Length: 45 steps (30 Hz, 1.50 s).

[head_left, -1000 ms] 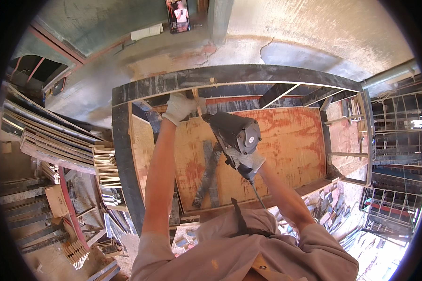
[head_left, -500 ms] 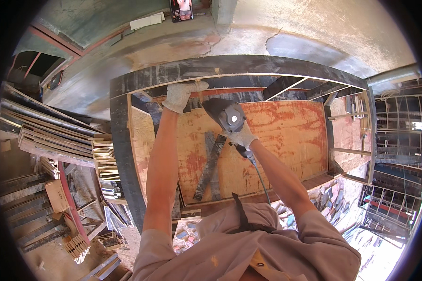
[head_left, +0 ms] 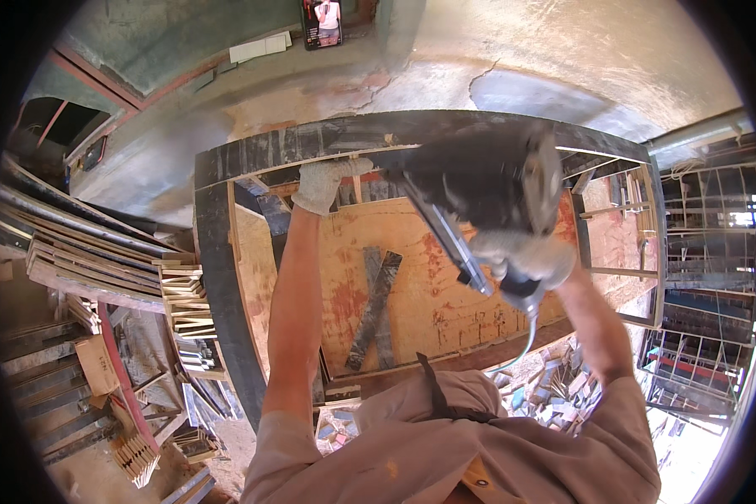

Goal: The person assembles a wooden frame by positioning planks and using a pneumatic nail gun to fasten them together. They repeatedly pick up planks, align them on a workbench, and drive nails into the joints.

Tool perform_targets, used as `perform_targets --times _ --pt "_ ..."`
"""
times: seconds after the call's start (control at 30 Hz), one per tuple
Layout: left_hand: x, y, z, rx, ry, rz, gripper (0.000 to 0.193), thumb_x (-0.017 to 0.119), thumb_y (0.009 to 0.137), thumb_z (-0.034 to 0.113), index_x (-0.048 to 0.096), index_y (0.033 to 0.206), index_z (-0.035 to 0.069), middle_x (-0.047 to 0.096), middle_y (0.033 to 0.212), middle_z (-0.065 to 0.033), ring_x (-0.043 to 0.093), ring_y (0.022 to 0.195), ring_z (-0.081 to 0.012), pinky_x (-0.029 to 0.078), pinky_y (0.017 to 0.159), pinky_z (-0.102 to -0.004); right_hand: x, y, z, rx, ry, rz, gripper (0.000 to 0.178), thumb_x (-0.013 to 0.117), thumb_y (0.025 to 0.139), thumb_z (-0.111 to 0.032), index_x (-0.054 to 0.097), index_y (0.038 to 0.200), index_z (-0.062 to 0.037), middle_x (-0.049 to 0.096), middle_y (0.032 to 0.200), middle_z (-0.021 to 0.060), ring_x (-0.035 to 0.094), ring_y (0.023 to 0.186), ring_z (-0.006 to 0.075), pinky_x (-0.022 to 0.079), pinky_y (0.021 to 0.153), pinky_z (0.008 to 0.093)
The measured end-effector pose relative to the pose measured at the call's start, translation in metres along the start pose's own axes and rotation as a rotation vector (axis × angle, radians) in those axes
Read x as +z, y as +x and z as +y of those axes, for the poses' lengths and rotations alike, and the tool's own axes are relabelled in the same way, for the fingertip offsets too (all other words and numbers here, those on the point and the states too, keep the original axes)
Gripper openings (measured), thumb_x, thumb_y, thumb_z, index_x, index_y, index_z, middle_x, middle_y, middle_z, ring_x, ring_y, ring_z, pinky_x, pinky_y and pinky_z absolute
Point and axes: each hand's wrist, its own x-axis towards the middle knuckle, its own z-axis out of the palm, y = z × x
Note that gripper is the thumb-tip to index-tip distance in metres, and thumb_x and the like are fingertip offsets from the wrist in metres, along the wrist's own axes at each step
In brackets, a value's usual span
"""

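Note:
My right hand (head_left: pixel 525 259), in a pale work glove, grips a dark nail gun (head_left: pixel 479 181) with a silver-edged magazine and an air hose (head_left: pixel 529 328) trailing from its handle. The nail gun is blurred by motion and held up over the frame, close to the camera. My left hand (head_left: pixel 317 186), gloved too, is closed at the far beam (head_left: pixel 311 143) of a dark wooden frame, its fingers against a short wooden strip (head_left: pixel 357 188). Inside the frame lies a stained orange-brown plywood panel (head_left: pixel 479 277). Two crossed dark battens (head_left: pixel 374 311) rest on the panel.
Stacked curved boards (head_left: pixel 92 244) and bundled slats (head_left: pixel 181 298) stand at the left. A phone (head_left: pixel 322 23) showing a picture leans by the wall at the back. Offcuts (head_left: pixel 554 378) litter the floor at the near right. Racks of panels (head_left: pixel 714 252) line the right side.
My right hand has lifted the nail gun up and to the right, away from the far beam and toward the camera. My left hand remains by the short strip.

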Motion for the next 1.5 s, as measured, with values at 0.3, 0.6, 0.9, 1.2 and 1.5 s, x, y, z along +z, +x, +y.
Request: perform_targets --times 0.3,0.6,0.9,1.2,1.5 --pt "0.007 0.001 0.004 0.086 0.116 0.030 0.029 0.087 0.075 0.002 0.073 0.101 0.003 0.072 0.097 -0.0044 0.066 0.088 -0.0172 0.059 0.079 -0.0338 0.014 0.063 -0.184 0.036 -0.543 0.129 0.012 0.068 0.092 -0.017 0.069 0.087 -0.0055 0.056 0.062 -0.0009 0.058 0.052 0.0109 0.052 0.048 0.0280" --pt "0.007 -0.002 -0.004 0.067 0.024 0.024 0.028 0.087 0.074 0.001 0.074 0.099 0.004 0.072 0.098 -0.0039 0.066 0.088 -0.0163 0.058 0.080 -0.0318 0.028 0.073 -0.191 0.113 -0.215 0.232 0.017 0.066 0.086 -0.009 0.063 0.071 -0.0020 0.051 0.054 0.0039 0.053 0.044 0.0137 0.045 0.041 0.0301" --pt "0.010 -0.002 0.003 0.051 0.158 0.019 0.025 0.086 0.076 0.006 0.077 0.100 0.003 0.074 0.098 -0.0034 0.065 0.088 -0.0141 0.056 0.080 -0.0302 0.030 0.071 -0.198 0.151 -0.264 0.267 0.015 0.066 0.083 -0.009 0.059 0.071 -0.0024 0.050 0.054 0.0051 0.051 0.043 0.0145 0.042 0.039 0.0310" --pt "0.004 -0.001 -0.006 -0.034 -0.003 0.022 0.027 0.087 0.075 0.004 0.077 0.101 0.005 0.073 0.097 -0.0026 0.065 0.087 -0.0148 0.055 0.082 -0.0297 0.035 0.070 -0.207 0.147 -0.291 0.230 0.020 0.066 0.084 -0.012 0.060 0.066 -0.0048 0.051 0.055 0.0036 0.052 0.047 0.0132 0.045 0.044 0.0312" --pt "0.004 -0.002 -0.005 -0.014 -0.023 -0.017 0.029 0.086 0.075 0.000 0.075 0.102 0.005 0.073 0.100 -0.0026 0.065 0.092 -0.0145 0.056 0.084 -0.0305 0.032 0.064 -0.211 0.161 -0.357 0.163 0.022 0.067 0.087 -0.016 0.063 0.068 -0.0050 0.053 0.055 0.0036 0.053 0.048 0.0129 0.045 0.045 0.0308"
